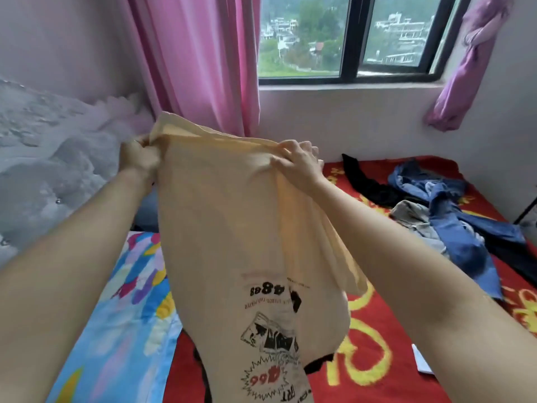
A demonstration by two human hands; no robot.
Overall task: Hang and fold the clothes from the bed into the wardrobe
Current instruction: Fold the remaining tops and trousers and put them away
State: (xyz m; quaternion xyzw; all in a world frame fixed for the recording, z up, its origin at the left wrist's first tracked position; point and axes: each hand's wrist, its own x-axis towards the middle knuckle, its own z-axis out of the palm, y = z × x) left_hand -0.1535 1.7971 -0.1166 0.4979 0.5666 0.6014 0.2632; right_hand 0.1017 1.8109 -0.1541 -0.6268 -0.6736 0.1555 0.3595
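Gripping the cream printed shirt (232, 228) by its top edge, left hand (136, 158) & right hand (299, 164) hold it above the bed (377, 344), hiding its middle; jeans (453, 228) w/ black garment (366, 178) lie right.

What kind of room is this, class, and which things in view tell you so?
Probably a bedroom: a red-covered bed, clothes heaped on it, and a pink curtain beside the window.
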